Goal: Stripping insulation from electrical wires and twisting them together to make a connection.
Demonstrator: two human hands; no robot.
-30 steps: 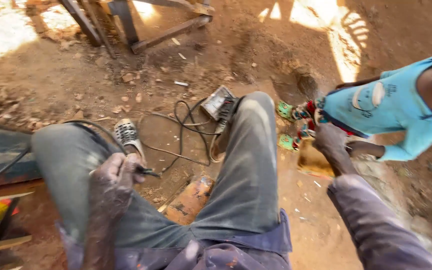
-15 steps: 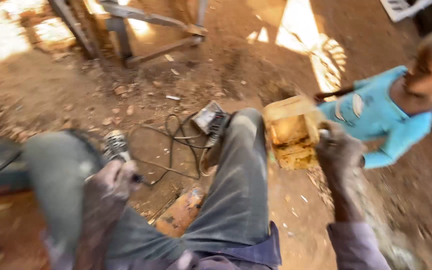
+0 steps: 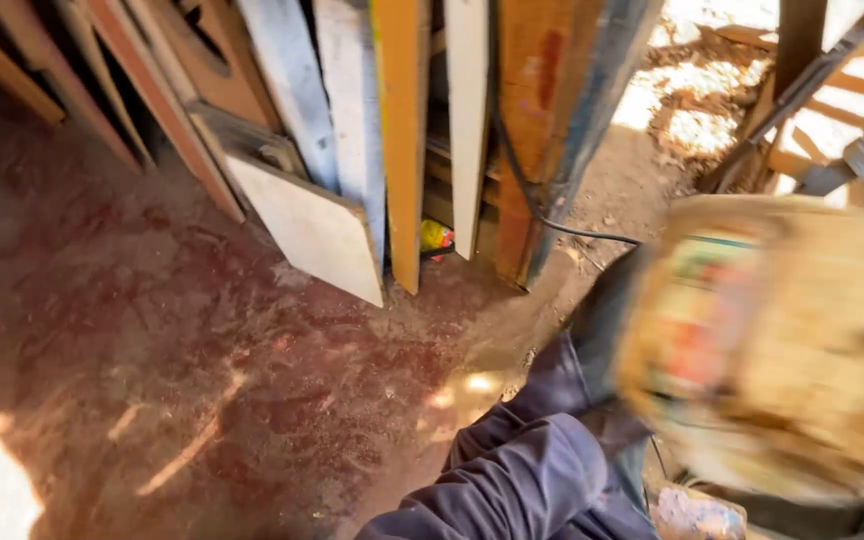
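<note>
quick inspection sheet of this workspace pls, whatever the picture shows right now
surface: reddish dirt floor, dusty, with sun patches.
job's things: yellowish container, badly blurred, fills the right foreground; what holds it is not visible.
clutter: small yellow and red object on the ground between the boards.
grips: hands not clearly visible; a dark blue sleeve reaches in low.
cables: black cable runs down the post and along the ground.
surroundings: boards and panels lean upright; wooden frame in sunlight.
</note>
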